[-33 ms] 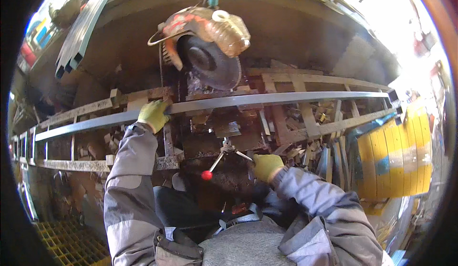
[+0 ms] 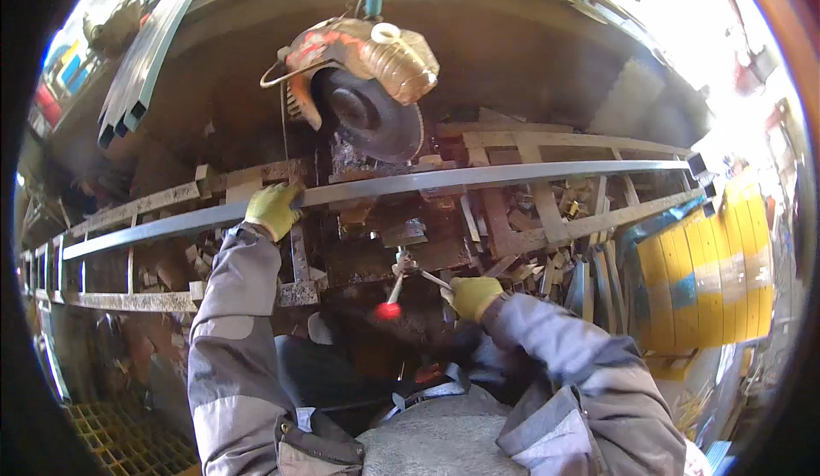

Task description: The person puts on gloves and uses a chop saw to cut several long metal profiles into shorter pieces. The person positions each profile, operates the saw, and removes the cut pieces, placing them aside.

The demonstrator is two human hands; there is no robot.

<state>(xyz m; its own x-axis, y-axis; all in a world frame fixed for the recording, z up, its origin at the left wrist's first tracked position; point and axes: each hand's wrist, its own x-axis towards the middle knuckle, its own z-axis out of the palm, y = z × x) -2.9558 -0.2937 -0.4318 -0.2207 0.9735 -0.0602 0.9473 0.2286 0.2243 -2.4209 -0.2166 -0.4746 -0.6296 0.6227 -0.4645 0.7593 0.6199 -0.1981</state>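
Note:
A long square metal tube lies across the roller frames and the cutting bench in front of me. My left hand, in a yellow-green work glove, is closed round it left of the saw. My right hand, gloved alike, grips one arm of a vise crank handle. Another arm of that crank ends in a red knob, blurred by motion. The crank's hub sits in front of a metal clamp block. Above the tube hangs a cut-off saw with a dark round blade, apart from it.
Metal support frames extend left and right under the tube. Offcuts lie heaped at the right, near a yellow slatted roll. More square tubes stick out at the upper left. A yellow grating lies lower left.
The red-knobbed arm of the crank has swung a little to the right. Both hands keep their grips, and the tube stays in place; the whole view has shifted slightly.

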